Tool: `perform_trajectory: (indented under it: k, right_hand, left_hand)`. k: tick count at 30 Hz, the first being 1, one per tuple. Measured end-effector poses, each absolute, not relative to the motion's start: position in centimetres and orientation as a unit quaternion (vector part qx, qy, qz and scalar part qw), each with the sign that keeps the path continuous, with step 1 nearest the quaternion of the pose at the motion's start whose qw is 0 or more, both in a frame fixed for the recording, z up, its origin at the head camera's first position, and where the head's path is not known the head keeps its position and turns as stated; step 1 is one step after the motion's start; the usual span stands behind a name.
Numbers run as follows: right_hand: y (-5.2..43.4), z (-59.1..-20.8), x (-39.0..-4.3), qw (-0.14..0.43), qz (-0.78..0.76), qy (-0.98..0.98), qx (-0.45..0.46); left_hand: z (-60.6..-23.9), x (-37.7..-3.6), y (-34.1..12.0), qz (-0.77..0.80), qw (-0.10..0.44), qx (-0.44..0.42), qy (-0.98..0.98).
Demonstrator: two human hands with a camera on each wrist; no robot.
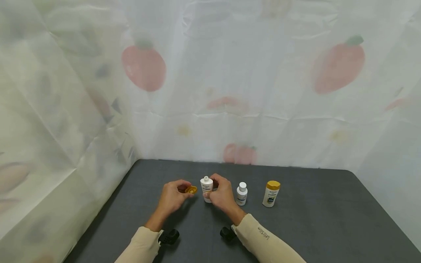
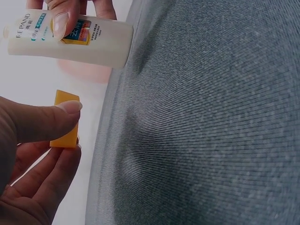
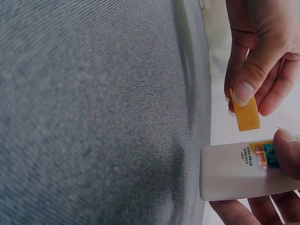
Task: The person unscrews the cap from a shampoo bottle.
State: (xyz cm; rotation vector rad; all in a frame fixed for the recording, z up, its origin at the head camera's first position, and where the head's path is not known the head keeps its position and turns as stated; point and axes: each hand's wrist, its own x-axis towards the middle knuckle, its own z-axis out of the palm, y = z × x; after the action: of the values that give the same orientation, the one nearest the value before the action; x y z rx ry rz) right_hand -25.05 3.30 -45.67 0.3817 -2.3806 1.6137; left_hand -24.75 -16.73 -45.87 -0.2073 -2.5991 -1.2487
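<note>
My right hand (image 1: 221, 195) grips a small white bottle (image 1: 207, 188) upright on the dark table, its neck bare of a cap. In the right wrist view the bottle (image 3: 236, 171) lies between thumb and fingers. My left hand (image 1: 173, 195) pinches the yellow cap (image 1: 191, 190) just left of the bottle. The cap (image 2: 65, 121) sits between thumb and fingers in the left wrist view, below the bottle (image 2: 70, 40). The cap (image 3: 245, 114) also shows in the right wrist view, above the bottle.
Right of my hands stand a small white bottle with a white cap (image 1: 241, 193) and a white bottle with a yellow cap (image 1: 271, 193). The dark grey table (image 1: 312, 219) is walled by a fruit-print curtain (image 1: 230, 91) at the back and sides.
</note>
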Motion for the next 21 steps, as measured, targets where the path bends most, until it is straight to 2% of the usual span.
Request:
perform_trajectory:
  k: [21]
  right_hand:
    - [3.50,-46.48,-25.14,0.102,0.552,-0.818,0.128]
  left_hand:
    - [-46.61,-24.87,-16.30,-0.415,0.105,-0.077,-0.900]
